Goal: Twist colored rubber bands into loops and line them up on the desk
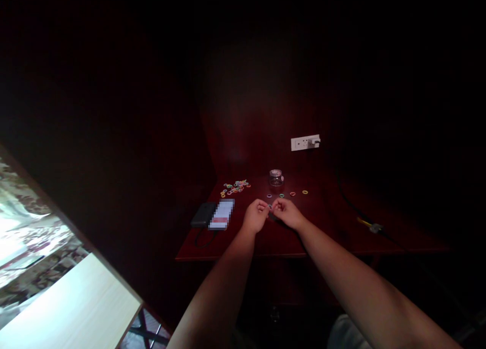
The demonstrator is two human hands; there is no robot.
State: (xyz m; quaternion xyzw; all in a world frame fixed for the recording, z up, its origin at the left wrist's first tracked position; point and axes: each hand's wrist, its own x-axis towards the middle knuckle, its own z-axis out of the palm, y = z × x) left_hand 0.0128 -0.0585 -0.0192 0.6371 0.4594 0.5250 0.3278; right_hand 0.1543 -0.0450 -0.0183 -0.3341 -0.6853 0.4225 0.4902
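Observation:
My left hand (257,215) and my right hand (286,212) meet over the dark red table. A small pale hair tie (270,207) is pinched between their fingertips, partly hidden by the fingers. Just beyond my hands lies a spaced row of single hair ties: a purple one (269,195), a green one (281,195), an orange-pink one (292,193) and a yellow one (305,192). Behind that row stands a clear jar (276,179) with a pinkish top. To the left is a loose pile of mixed-colour hair ties (238,187).
A phone (222,214) with a lit, blurred screen lies beside a black power bank (203,215) and a cable at the left. A white wall socket (305,142) holds a plug. At the right, a dark cable carries a yellow-and-grey piece (374,227).

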